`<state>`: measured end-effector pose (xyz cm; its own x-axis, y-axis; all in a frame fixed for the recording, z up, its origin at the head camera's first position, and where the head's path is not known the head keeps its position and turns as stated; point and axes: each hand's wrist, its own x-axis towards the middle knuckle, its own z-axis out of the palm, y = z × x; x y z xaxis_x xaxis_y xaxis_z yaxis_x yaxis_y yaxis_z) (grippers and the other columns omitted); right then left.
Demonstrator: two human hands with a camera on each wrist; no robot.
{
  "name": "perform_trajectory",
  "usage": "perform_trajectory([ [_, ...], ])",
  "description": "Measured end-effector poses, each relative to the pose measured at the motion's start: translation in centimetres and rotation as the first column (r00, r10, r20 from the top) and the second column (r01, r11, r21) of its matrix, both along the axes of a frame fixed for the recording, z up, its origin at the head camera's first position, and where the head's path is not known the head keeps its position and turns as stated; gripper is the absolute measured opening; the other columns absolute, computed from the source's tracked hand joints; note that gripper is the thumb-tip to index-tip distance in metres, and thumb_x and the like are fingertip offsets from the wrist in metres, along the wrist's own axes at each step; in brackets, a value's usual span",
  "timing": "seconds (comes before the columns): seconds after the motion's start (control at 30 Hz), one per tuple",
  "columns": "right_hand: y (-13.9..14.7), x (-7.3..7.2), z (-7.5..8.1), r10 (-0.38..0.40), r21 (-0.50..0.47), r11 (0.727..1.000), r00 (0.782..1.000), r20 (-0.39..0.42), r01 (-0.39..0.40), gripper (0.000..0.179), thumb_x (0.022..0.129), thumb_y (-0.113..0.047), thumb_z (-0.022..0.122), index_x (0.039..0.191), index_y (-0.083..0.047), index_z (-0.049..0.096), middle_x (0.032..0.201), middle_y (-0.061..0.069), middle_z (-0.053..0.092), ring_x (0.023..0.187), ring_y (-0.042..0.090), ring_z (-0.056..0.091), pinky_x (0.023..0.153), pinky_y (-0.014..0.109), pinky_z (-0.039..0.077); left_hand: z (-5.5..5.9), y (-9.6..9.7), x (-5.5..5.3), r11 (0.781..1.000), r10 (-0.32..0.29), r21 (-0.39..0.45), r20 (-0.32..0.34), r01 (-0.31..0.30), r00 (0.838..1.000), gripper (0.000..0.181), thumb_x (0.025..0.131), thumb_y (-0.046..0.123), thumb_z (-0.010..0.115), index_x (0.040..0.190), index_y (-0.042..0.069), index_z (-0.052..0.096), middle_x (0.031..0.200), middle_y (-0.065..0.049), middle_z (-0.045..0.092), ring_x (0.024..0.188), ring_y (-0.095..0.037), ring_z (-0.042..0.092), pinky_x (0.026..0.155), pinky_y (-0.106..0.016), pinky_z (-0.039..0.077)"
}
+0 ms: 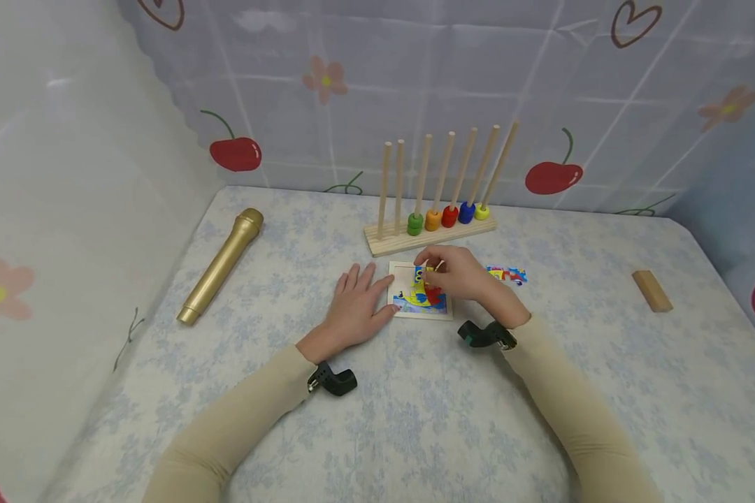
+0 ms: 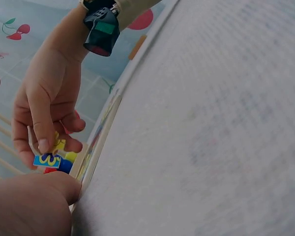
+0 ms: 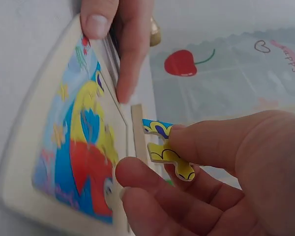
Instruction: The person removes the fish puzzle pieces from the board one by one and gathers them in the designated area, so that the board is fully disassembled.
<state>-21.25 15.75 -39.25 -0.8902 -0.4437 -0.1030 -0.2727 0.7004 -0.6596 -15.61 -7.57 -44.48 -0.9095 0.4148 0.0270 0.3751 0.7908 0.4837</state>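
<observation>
My right hand (image 1: 456, 272) pinches a blue-and-yellow jigsaw puzzle piece (image 3: 162, 153) between thumb and fingers. In the right wrist view the piece is raised off the wooden puzzle board (image 3: 19, 172). The lower part of the board's picture (image 1: 423, 302), in red, yellow and blue, is filled in; bare wood shows at its upper left. My left hand (image 1: 356, 307) lies flat with spread fingers at the board's left side, thumb and index fingertip at the frame. To the right of the board, more puzzle pieces (image 1: 514, 275) lie on the table, partly hidden behind the right hand.
Behind the board stands a wooden peg rack (image 1: 390, 244) with upright rods and coloured beads. A gold microphone (image 1: 221, 267) lies at the left. A small wooden block (image 1: 652, 290) rests at the far right. A patterned curtain (image 1: 377, 84) hangs at the table's back edge.
</observation>
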Motion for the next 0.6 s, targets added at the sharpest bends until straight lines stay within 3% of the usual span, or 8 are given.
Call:
perform_trajectory([
  [0.3, 5.0, 0.3, 1.3, -0.1, 0.015, 0.995, 0.995, -0.001, 0.1, 0.019, 0.096, -0.008, 0.066, 0.114, -0.002, 0.067, 0.101, 0.018, 0.069, 0.073, 0.019, 0.067, 0.067, 0.029, 0.057, 0.1, -0.1, 0.1, 1.0, -0.008, 0.013, 0.011, 0.008, 1.0, 0.058, 0.102, 0.038, 0.057, 0.154, 0.013, 0.047, 0.167, -0.025, 0.025, 0.156, -0.051, 0.011, 0.124, -0.065, 0.013],
  [0.6, 8.8, 1.2, 0.1, -0.196, -0.01, 0.98, 0.977, 0.08, 0.197, 0.015, 0.096, -0.006, 0.066, 0.11, 0.002, 0.066, 0.099, 0.019, 0.069, 0.072, 0.017, 0.069, 0.066, 0.027, 0.06, -0.1, 0.0, 0.0, 1.0, -0.004, 0.005, 0.005, 0.004, 1.0, 0.058, 0.102, 0.039, 0.057, 0.154, 0.014, 0.047, 0.167, -0.025, 0.025, 0.156, -0.05, 0.012, 0.123, -0.065, 0.013],
])
